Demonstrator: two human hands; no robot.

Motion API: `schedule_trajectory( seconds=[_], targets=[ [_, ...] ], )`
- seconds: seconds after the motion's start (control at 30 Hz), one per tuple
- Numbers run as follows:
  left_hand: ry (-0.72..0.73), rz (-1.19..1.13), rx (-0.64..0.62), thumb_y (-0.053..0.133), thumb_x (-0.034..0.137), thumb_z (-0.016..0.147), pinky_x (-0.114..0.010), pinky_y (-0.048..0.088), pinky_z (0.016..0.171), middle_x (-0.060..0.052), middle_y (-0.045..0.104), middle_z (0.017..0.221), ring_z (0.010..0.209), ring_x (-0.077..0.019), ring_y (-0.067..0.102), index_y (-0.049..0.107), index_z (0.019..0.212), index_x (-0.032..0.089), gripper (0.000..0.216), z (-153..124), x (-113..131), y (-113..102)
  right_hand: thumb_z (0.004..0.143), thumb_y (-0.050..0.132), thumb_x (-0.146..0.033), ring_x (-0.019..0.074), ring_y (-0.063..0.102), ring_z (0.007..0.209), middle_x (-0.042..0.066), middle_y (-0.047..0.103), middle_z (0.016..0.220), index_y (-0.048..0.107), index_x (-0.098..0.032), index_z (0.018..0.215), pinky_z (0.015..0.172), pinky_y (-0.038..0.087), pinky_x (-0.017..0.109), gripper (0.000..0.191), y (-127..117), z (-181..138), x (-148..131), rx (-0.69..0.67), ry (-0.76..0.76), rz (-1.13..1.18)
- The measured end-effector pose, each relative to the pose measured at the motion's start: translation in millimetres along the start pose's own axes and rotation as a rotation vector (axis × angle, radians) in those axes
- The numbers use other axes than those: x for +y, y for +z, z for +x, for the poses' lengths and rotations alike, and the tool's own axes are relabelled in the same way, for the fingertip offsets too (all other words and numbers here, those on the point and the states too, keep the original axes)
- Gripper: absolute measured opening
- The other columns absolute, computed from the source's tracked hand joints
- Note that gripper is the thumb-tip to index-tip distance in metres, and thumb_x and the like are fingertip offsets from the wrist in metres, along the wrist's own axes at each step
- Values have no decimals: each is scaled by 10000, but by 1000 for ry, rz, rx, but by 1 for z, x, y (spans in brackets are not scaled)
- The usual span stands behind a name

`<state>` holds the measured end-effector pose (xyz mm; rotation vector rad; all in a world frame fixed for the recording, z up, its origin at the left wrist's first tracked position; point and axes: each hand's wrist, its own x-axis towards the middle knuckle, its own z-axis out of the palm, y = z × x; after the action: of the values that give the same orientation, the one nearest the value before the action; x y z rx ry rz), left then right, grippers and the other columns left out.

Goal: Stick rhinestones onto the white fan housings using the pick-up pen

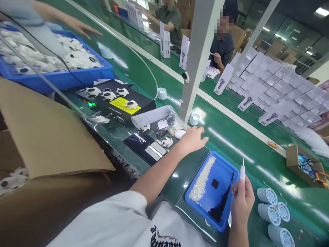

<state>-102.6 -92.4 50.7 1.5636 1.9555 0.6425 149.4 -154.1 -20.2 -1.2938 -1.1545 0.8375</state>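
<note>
My left hand (193, 139) stretches over the green work surface with its fingers apart and nothing visible in them. Just beyond it stands a small light-blue round plastic part (194, 119), and a white oval piece (179, 134) lies at its wrist. My right hand (243, 199) grips a slim white-handled tool (242, 172) whose thin metal tip points up. Beside that hand is a blue tray (199, 206) with a strip of small clear-white pieces (202, 183), a black square (215, 184) and small black pieces (221, 206).
Several light-blue cylindrical housings (268, 212) stand at right. A black device (115, 99) bears white fan blades (108, 95); a dark scale (145, 147) lies nearer. A grey post (197, 61) rises mid-bench. Another person's hand (79, 25) reaches above a blue bin (84, 73). An open carton (51, 133) stands left.
</note>
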Motion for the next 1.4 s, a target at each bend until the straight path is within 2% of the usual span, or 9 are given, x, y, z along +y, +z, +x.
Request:
schedule_trajectory(
  seconds=[0.13, 0.23, 0.43, 0.5, 0.6, 0.73, 0.87, 1.13, 1.4],
  targets=[
    [-112, 64, 186, 454, 320, 904, -479, 338, 1122, -238, 395, 1461, 1391, -357, 349, 497, 1315, 96, 471, 52, 11, 7, 804, 717, -470, 90, 481, 479, -75, 535, 565, 600, -176, 1078, 472, 401, 220, 418, -4, 9, 0, 51, -4, -12],
    [-167, 60, 145, 517, 232, 865, -467, 265, 1182, -231, 133, 1609, 1496, -326, 167, 455, 1353, 79, 516, 75, 3, 18, 747, 775, -463, 95, 523, 487, -69, 581, 578, 571, -190, 927, 491, 434, 220, 386, -4, 13, -2, 87, -44, 11],
    [-240, -36, 147, 530, 222, 852, -496, 167, 1216, -206, 88, 1626, 1524, -327, 55, 392, 1415, 119, 589, 102, -1, 39, 673, 838, -398, 112, 578, 532, -41, 621, 629, 585, -175, 835, 558, 475, 251, 374, 4, 14, 2, 84, -133, -68],
    [-260, -60, 157, 529, 189, 845, -502, 182, 1209, -191, 119, 1617, 1508, -345, 117, 368, 1433, 157, 610, 109, -3, 43, 673, 836, -390, 135, 598, 551, -26, 627, 664, 603, -172, 835, 561, 485, 279, 358, 4, 14, 4, 92, -160, -111],
    [-240, -85, 159, 494, 112, 838, -470, 362, 1107, -166, 241, 1554, 1393, -343, 335, 392, 1409, 211, 588, 114, -8, 42, 676, 834, -372, 162, 624, 578, -13, 631, 716, 628, -172, 854, 578, 510, 319, 338, 5, 14, 8, 105, -161, -118],
    [-172, -94, 62, 473, 75, 837, -425, 469, 979, -173, 323, 1461, 1306, -333, 400, 454, 1335, 208, 516, 114, -8, 34, 733, 789, -393, 156, 652, 627, 35, 660, 899, 643, -162, 874, 664, 554, 361, 308, 10, 16, 13, -16, -165, -88],
    [14, -37, -120, 474, 50, 828, -386, 483, 940, -136, 378, 1386, 1279, -309, 416, 514, 1254, 216, 458, 116, 0, 33, 827, 680, -475, 163, 664, 645, 61, 664, 942, 626, -159, 915, 700, 554, 390, 333, 14, 19, 17, -105, -141, -150],
    [295, 24, -372, 546, 93, 825, -332, 492, 877, -120, 422, 1335, 1054, -234, 592, 525, 1255, 185, 439, 117, 23, 51, 866, 650, -451, 166, 677, 670, 47, 659, 890, 619, -158, 901, 710, 546, 378, 296, 11, 17, 18, -121, -176, -163],
    [288, 146, -377, 653, 103, 763, -309, 428, 1015, -67, 458, 1317, 1131, -225, 579, 566, 1259, 191, 511, 100, 36, 42, 876, 569, -561, 164, 651, 598, 47, 698, 803, 614, -210, 860, 645, 543, 355, 355, 17, 9, 5, -189, -180, -318]
  ],
)
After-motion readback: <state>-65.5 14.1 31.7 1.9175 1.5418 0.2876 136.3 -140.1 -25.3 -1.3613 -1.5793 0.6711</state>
